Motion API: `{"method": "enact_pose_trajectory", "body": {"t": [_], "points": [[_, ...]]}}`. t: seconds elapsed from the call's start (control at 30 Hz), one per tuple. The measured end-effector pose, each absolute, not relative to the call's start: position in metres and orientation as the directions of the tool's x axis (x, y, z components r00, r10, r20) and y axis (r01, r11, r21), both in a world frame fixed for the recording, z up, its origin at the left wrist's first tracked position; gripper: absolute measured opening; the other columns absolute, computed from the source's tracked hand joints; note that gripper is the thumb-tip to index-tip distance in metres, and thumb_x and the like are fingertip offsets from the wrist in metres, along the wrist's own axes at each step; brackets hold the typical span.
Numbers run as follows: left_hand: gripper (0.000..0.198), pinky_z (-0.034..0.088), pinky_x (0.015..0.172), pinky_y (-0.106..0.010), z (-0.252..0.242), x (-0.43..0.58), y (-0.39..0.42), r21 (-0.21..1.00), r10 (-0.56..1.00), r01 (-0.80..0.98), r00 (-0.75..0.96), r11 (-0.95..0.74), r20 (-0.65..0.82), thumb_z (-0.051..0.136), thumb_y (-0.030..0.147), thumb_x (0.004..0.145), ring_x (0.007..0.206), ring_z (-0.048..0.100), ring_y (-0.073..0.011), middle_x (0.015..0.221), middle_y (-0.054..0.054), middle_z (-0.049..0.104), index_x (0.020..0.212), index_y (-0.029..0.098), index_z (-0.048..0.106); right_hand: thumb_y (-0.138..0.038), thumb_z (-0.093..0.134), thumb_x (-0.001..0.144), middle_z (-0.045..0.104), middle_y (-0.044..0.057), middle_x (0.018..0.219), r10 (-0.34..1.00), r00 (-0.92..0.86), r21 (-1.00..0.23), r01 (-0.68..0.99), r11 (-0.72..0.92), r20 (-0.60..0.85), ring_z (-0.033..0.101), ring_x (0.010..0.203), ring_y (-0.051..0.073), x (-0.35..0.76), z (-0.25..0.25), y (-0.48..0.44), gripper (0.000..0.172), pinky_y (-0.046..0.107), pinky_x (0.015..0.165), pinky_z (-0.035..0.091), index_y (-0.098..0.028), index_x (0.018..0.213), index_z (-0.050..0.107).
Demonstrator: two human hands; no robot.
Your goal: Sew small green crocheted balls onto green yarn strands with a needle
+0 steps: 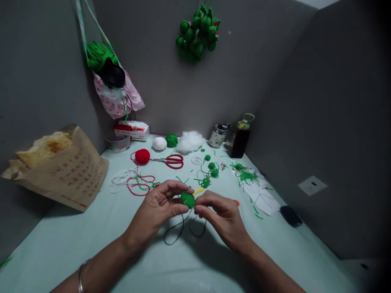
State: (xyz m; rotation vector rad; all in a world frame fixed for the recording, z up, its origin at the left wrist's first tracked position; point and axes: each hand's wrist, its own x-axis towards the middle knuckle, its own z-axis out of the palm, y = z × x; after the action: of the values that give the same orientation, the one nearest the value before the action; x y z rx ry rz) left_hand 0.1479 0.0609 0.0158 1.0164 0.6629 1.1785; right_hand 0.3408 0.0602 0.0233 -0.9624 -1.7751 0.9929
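A small green crocheted ball [187, 200] sits between the thumb and fingers of my left hand [163, 202], above the table. My right hand [224, 215] is closed in a pinch at the ball's right edge; what lies between those fingertips is too small to tell. Dark thin cord [175, 240] hangs in loops below the ball and the right fingers. Just behind them shows a yellow pointed piece [199, 190], with a small green crocheted piece [205, 182] beyond it.
Red-handled scissors [174, 161], a red yarn ball [142, 156], white stuffing [191, 141] and green balls [211, 165] lie beyond my hands. A paper bag [76, 175] stands left. Green scraps [247, 176] lie on white paper [263, 197] at right, near a dark bottle [240, 142].
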Motion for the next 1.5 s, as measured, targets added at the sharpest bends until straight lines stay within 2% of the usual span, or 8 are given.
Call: {"method": "enact_pose_trajectory", "body": {"t": [0.1, 0.33, 0.53, 0.77, 0.93, 1.17, 1.5], "points": [[0.032, 0.055, 0.083, -0.028, 0.018, 0.148, 0.059, 0.891, 0.947, -0.449, 0.31, 0.07, 0.082, 0.085, 0.012, 0.069, 0.093, 0.069, -0.0175, 0.1, -0.003, 0.073, 0.097, 0.02, 0.071, -0.033, 0.067, 0.09, 0.064, 0.003, 0.072, 0.893, -0.329, -0.9, 0.203, 0.385, 0.308, 0.056, 0.067, 0.014, 0.342, 0.024, 0.06, 0.02, 0.027, 0.064, 0.045, -0.018, 0.077, 0.07], [0.03, 0.055, 0.085, -0.025, 0.02, 0.148, 0.057, 0.872, 0.926, -0.486, 0.354, 0.06, 0.133, 0.082, 0.007, 0.072, 0.095, 0.069, -0.0143, 0.101, -0.001, 0.074, 0.097, 0.022, 0.072, -0.032, 0.066, 0.091, 0.058, 0.001, 0.071, 0.889, -0.406, -0.944, 0.15, 0.294, 0.212, 0.052, 0.066, 0.011, 0.348, 0.023, 0.061, 0.016, 0.024, 0.06, 0.042, -0.018, 0.082, 0.068], [0.03, 0.054, 0.084, -0.022, 0.022, 0.145, 0.057, 0.863, 0.922, -0.501, 0.36, 0.058, 0.146, 0.082, 0.007, 0.072, 0.093, 0.069, -0.0121, 0.097, 0.002, 0.074, 0.096, 0.023, 0.073, -0.033, 0.07, 0.088, 0.06, 0.002, 0.072, 0.897, -0.421, -0.972, 0.119, 0.203, 0.135, 0.052, 0.063, 0.01, 0.351, 0.023, 0.063, 0.015, 0.022, 0.056, 0.042, -0.019, 0.09, 0.075], [0.029, 0.054, 0.083, -0.019, 0.027, 0.142, 0.057, 0.865, 0.924, -0.5, 0.348, 0.039, 0.16, 0.082, 0.007, 0.073, 0.093, 0.07, -0.0111, 0.098, 0.002, 0.074, 0.096, 0.023, 0.074, -0.033, 0.072, 0.087, 0.063, 0.003, 0.075, 0.885, -0.448, -0.981, 0.073, 0.181, 0.13, 0.049, 0.059, 0.007, 0.356, 0.014, 0.065, 0.018, 0.019, 0.052, 0.039, -0.021, 0.099, 0.079], [0.028, 0.053, 0.089, -0.02, 0.031, 0.141, 0.054, 0.902, 0.938, -0.43, 0.297, -0.035, 0.178, 0.082, 0.007, 0.072, 0.097, 0.069, -0.012, 0.097, 0.002, 0.075, 0.094, 0.023, 0.075, -0.034, 0.069, 0.09, 0.057, -0.002, 0.065, 0.864, -0.496, -0.996, -0.001, 0.092, 0.08, 0.05, 0.058, 0.007, 0.354, 0.012, 0.062, 0.016, 0.017, 0.054, 0.039, -0.019, 0.095, 0.072], [0.027, 0.051, 0.092, -0.021, 0.032, 0.143, 0.049, 0.933, 0.939, -0.348, 0.283, -0.09, 0.196, 0.082, 0.007, 0.071, 0.096, 0.067, -0.0119, 0.094, 0.002, 0.073, 0.093, 0.023, 0.076, -0.034, 0.069, 0.091, 0.056, -0.002, 0.067, 0.85, -0.522, -0.998, -0.028, 0.062, 0.068, 0.049, 0.06, 0.006, 0.352, 0.01, 0.064, 0.018, 0.017, 0.056, 0.039, -0.017, 0.087, 0.065], [0.028, 0.05, 0.091, -0.025, 0.03, 0.147, 0.05, 0.926, 0.929, -0.363, 0.3, -0.1, 0.218, 0.081, 0.006, 0.07, 0.095, 0.066, -0.0135, 0.092, 0.002, 0.072, 0.092, 0.022, 0.074, -0.035, 0.071, 0.089, 0.059, -0.001, 0.067, 0.841, -0.537, -0.994, -0.112, 0.003, 0.063, 0.051, 0.058, 0.007, 0.348, 0.007, 0.062, 0.02, 0.017, 0.055, 0.04, -0.016, 0.086, 0.064]]}}
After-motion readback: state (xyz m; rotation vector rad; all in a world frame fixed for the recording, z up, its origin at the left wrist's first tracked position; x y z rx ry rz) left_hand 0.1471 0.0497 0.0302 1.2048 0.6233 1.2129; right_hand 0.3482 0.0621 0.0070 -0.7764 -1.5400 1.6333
